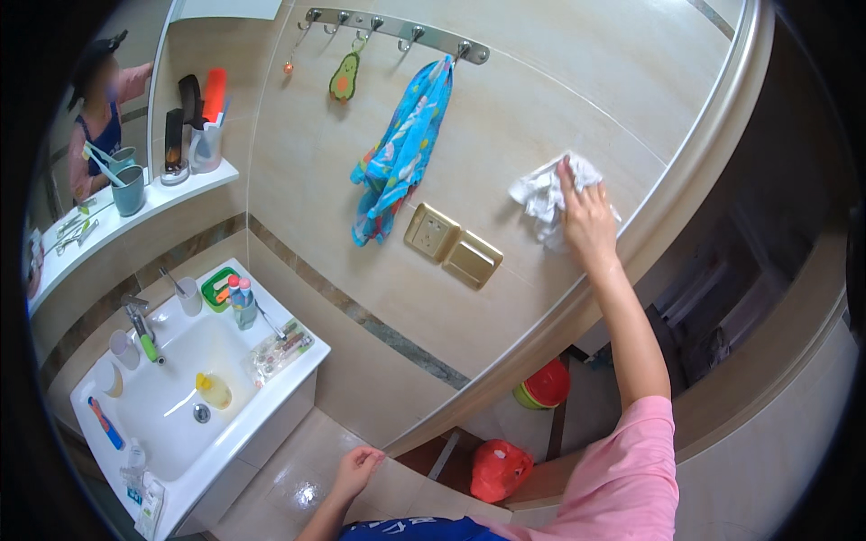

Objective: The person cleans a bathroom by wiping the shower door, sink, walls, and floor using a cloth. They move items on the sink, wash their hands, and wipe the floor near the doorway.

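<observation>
My right hand (587, 215) presses a crumpled white cloth (541, 182) flat against the beige tiled wall (514, 122), close to the door frame. Part of the cloth is hidden under the palm and fingers. Lower down, my left hand (358, 466) hangs in front of my body with its fingers curled, near the foot of the door frame; nothing shows in it. Left of the cloth are a gold wall socket (431, 232) and a gold switch plate (472, 260). A blue patterned cloth (409, 145) hangs from a hook beyond them.
A white washbasin (162, 406) with a faucet (141, 328), cups and bottles stands at left. Above it runs a shelf (203, 177) beside a mirror (101, 122). A hook rail (399, 34) crosses the wall. A red plastic bag (499, 471) sits near the doorway's wooden frame (683, 162).
</observation>
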A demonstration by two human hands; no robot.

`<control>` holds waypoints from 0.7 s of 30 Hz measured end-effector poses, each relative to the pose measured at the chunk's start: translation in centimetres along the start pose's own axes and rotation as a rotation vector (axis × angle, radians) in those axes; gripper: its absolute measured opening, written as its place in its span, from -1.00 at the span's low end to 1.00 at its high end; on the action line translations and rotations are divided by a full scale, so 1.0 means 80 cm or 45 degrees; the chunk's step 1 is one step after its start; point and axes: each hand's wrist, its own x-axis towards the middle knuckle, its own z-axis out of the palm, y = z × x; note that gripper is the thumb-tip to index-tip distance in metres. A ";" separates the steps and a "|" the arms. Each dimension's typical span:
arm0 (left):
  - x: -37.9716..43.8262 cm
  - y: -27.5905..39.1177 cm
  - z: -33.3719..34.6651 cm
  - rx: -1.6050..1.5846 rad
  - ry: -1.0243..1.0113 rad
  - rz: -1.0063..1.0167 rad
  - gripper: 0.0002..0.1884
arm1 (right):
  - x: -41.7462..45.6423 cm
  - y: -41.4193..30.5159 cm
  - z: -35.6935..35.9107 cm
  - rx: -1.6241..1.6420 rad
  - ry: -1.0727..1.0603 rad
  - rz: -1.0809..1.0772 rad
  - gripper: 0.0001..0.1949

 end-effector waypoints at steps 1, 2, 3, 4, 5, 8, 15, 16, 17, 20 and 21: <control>-0.006 -0.007 -0.001 -0.020 -0.001 -0.028 -0.84 | 0.006 0.005 -0.009 0.009 -0.034 0.029 -0.39; -0.005 -0.012 0.002 0.017 -0.027 -0.068 -0.84 | 0.027 0.013 -0.017 0.038 -0.071 0.090 -0.39; -0.007 -0.004 0.002 0.060 -0.037 -0.106 -0.84 | 0.022 0.005 -0.014 0.029 -0.041 0.097 -0.40; -0.010 0.001 0.001 0.103 -0.048 -0.144 -0.84 | 0.013 -0.002 -0.011 0.019 -0.012 0.103 -0.40; -0.016 0.003 0.000 0.085 -0.022 -0.142 -0.85 | 0.000 -0.010 -0.006 0.009 0.018 0.110 -0.40; -0.009 0.007 -0.001 0.044 0.060 -0.081 -0.85 | -0.033 -0.017 0.014 0.008 -0.054 -0.021 -0.43; -0.009 -0.027 -0.007 0.105 -0.004 -0.162 -0.84 | 0.156 0.142 -0.027 -0.363 0.315 0.563 -0.47; 0.000 -0.034 -0.003 0.084 0.015 -0.179 -0.83 | 0.162 0.158 -0.006 -0.464 0.567 0.545 -0.47; 0.008 -0.032 0.006 0.077 0.002 -0.206 -0.83 | 0.152 0.157 0.018 -0.206 0.718 0.272 -0.45; 0.004 -0.010 0.020 0.070 0.007 -0.250 -0.82 | 0.081 0.000 0.040 -0.038 0.153 0.115 -0.42; 0.005 -0.001 0.019 0.066 -0.022 -0.227 -0.82 | 0.045 -0.045 0.046 0.221 -0.069 -0.017 -0.43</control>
